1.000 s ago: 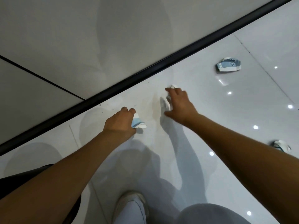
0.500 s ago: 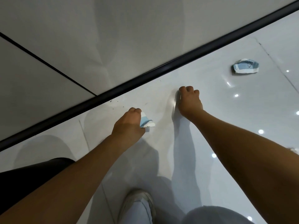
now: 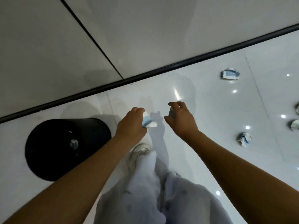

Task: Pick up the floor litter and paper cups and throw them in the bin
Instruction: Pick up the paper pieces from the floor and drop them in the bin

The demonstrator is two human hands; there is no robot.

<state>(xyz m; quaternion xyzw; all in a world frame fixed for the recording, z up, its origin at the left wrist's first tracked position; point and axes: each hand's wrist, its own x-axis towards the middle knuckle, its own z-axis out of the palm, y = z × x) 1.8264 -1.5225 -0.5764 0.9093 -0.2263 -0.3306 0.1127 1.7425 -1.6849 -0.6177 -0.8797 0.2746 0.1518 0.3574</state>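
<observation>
Left hand [image 3: 131, 125] grips a crushed blue-and-white cup [image 3: 148, 121], fingers curled round it, held above the floor [image 3: 210, 97] near the wall-side edge; right hand [image 3: 181, 118] pinches a small pale scrap [image 3: 171, 113] between thumb and fingertips, lifted off the tiles; what the scrap is cannot be told. Bin [image 3: 64, 147], black and round, stands on the floor just left of the left forearm, close to the dark skirting strip [image 3: 178, 64]; one crumpled piece [image 3: 74, 143] already lies inside. Four more crushed cups remain on the floor toward its right edge: one [image 3: 230, 74] near the skirting, one [image 3: 244, 138] nearer the person, two [image 3: 295, 124] cut by the frame edge. White shoe [image 3: 140, 151] and pale trousers [image 3: 161, 191] at bottom centre.

Judged step: carry both loads to the bin and drop them. To do well: swing the left hand over the mouth first, since it is nearest; release only when the cup is plainly inside the rim, as light paper drifts; bring the right hand across afterwards rather than tossing from where it is; the scrap is small and a loose pinch could lose it on the way. Task judged early; most litter not yet collected.
</observation>
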